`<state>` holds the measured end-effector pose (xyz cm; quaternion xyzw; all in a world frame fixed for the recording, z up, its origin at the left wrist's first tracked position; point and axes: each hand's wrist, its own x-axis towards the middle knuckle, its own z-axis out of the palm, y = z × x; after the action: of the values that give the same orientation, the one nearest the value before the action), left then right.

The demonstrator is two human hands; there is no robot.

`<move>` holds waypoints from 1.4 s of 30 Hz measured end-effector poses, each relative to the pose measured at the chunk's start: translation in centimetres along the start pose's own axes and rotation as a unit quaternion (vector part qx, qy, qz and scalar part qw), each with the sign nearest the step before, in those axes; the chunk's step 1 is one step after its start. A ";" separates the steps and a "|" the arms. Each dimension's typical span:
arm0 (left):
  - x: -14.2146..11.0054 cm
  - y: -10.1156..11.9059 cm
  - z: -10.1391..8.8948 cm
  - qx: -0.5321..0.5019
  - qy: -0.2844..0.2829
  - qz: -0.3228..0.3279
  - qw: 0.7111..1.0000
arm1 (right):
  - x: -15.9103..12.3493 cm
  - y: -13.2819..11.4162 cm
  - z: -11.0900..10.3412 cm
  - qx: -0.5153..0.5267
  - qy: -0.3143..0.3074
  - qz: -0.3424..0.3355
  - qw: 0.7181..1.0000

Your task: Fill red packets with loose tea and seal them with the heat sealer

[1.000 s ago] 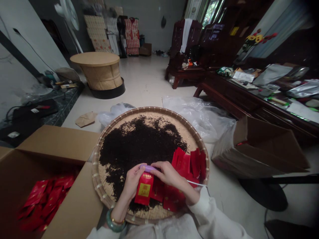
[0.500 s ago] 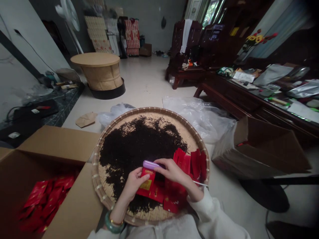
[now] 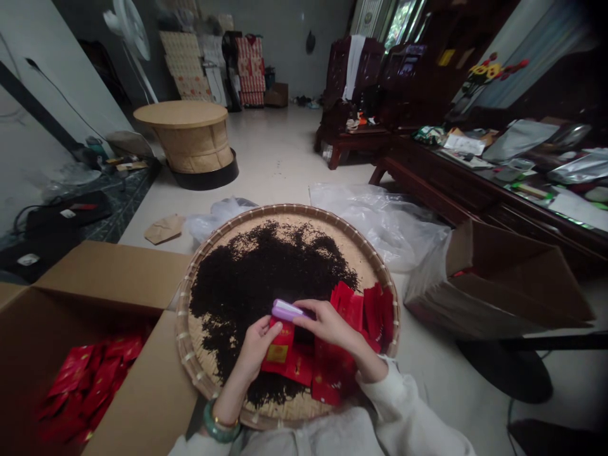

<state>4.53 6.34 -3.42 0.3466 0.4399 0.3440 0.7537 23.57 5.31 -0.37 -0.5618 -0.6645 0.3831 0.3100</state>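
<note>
While LH holds pkt — RH has tool.

- Above the far half of the woven tray, open air is leaving passage.
- Left of the tray, a cardboard box is blocking low reaches.
- On the tray's right side, red packets are obstructing.

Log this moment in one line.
left hand: holds red packet; right hand: holds purple device by packet's top; woven tray: dark shreds, other red packets; left box: piled packets
</note>
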 end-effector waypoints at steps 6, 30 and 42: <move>0.2 0.4 0.3 -0.026 0.084 0.021 0.996 | 0.3 3.8 -1.7 -0.157 0.090 0.126 0.975; -0.3 0.6 -2.0 0.022 -0.018 -0.028 0.999 | 0.7 2.9 3.0 0.235 0.081 0.107 0.962; -2.6 6.5 -4.9 -0.192 0.079 0.330 0.921 | -4.6 2.2 8.4 -0.410 -0.128 0.066 0.901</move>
<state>-2.27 8.71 1.17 0.2921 0.2842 0.6771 0.6127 18.48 -0.43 -6.48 -0.6283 -0.7578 0.1651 -0.0614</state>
